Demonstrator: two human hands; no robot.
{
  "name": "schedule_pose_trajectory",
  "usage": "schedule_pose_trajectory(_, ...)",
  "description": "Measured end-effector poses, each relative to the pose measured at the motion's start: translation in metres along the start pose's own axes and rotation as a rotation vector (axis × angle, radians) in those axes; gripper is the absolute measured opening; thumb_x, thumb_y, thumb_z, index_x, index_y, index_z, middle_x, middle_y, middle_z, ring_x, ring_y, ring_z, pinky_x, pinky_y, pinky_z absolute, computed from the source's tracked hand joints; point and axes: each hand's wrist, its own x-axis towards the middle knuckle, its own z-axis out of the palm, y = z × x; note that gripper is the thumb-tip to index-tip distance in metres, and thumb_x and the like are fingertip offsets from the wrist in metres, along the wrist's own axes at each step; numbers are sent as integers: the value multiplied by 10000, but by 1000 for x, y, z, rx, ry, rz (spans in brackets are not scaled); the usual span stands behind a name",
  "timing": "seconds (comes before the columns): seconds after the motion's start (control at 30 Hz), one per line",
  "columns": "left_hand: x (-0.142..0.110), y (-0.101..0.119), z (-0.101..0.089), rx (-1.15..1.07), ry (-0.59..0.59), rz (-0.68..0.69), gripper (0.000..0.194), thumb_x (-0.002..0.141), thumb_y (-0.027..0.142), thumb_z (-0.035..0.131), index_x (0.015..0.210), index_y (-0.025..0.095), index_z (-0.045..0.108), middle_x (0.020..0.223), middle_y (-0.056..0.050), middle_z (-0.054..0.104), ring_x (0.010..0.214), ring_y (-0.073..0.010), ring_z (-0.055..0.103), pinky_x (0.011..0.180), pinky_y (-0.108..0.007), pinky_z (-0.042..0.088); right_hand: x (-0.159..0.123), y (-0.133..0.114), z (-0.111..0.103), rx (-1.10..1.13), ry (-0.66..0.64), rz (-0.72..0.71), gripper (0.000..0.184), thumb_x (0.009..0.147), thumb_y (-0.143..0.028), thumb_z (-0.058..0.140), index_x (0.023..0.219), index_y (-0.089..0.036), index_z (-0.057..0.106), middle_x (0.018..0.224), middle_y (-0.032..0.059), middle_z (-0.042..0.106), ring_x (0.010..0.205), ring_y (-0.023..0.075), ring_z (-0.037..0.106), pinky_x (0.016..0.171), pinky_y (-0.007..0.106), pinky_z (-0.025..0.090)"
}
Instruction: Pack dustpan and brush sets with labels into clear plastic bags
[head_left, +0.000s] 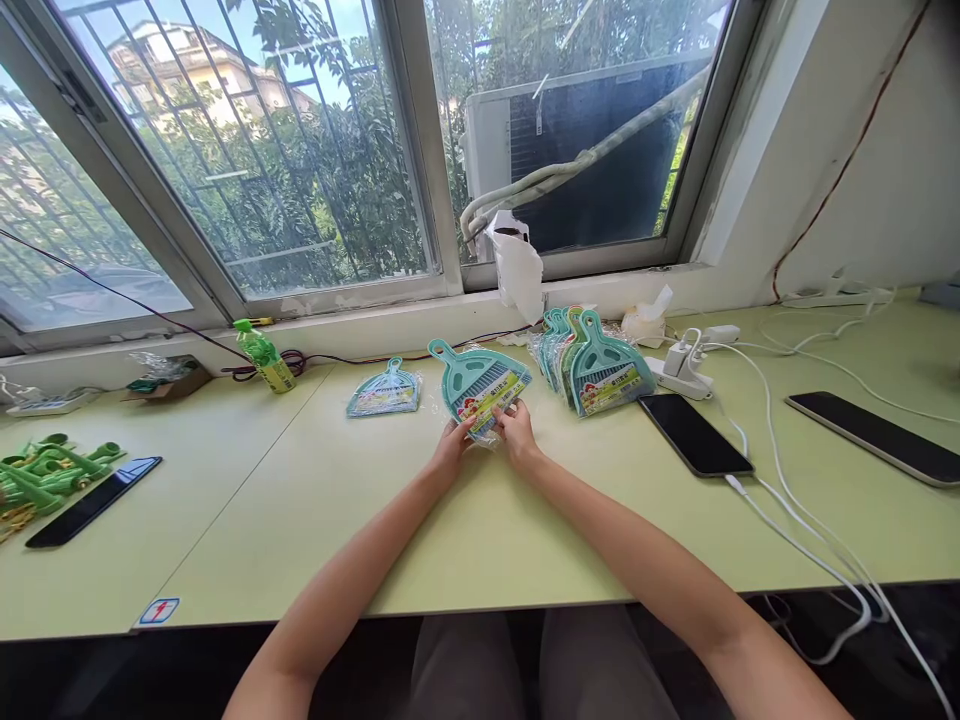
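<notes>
Both hands hold a teal dustpan-and-brush set (480,382) in a clear plastic wrapper with a yellow-green label, tilted up from the table with its handle to the upper left. My left hand (452,445) grips its lower left edge, thumb on the front. On the lower right edge, my right hand (517,428) is closed with the thumb across the label; its other fingers are partly hidden behind. To the left, another wrapped dustpan set (385,390) lies flat. A row of several similar sets (609,365) leans together on the right.
Phones lie right (694,433), far right (877,432) and left (94,502). White cables run from a power strip (684,370) over the table edge. A green bottle (264,355), a small box (171,380) and green plastic parts (52,470) are at left.
</notes>
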Motion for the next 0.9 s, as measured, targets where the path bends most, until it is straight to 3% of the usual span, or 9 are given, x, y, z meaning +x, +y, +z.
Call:
schedule_pose_trajectory(0.13,-1,1,2,15,67,-20,338,719,229,688,1043,157,626,1060,-83,694,878,-200,659,751,-318,544,1,-1,-1,-30,8,6,289,712,-170,647,922,-237,461,868,-6,669,790,177,688,715,337,600)
schedule_pose_trajectory(0.4,-6,5,4,41,50,-58,318,720,187,673,1029,121,632,975,-111,707,772,-200,671,661,-322,574,6,-1,-4,-87,43,105,250,715,-145,613,873,-251,451,795,-27,680,656,160,679,548,285,590)
schedule_pose_trajectory(0.57,-7,4,4,79,53,-65,324,745,202,643,1051,101,611,943,-131,712,734,-219,685,648,-355,584,5,-3,-3,-110,76,164,217,731,-123,591,890,-229,489,788,-8,692,622,158,671,532,278,574)
schedule_pose_trajectory(0.7,-2,7,0,47,80,-68,299,734,181,629,1019,97,596,874,-114,708,685,-210,682,606,-349,585,5,-9,-3,-141,79,182,89,788,-133,531,851,-189,559,787,24,702,612,150,670,539,266,567)
schedule_pose_trajectory(0.8,10,16,-12,-21,262,-60,254,720,131,603,972,119,575,781,-48,686,584,-150,647,473,-241,535,10,-17,-9,-239,28,115,155,830,-143,461,831,-164,615,766,47,707,619,160,685,601,299,583)
schedule_pose_trajectory(0.9,23,29,-32,-96,367,-91,232,735,116,552,967,128,559,627,4,627,418,-102,556,325,-165,394,18,-26,-21,-511,-65,-137,238,831,-136,452,909,-180,672,785,49,711,685,194,697,746,407,581)
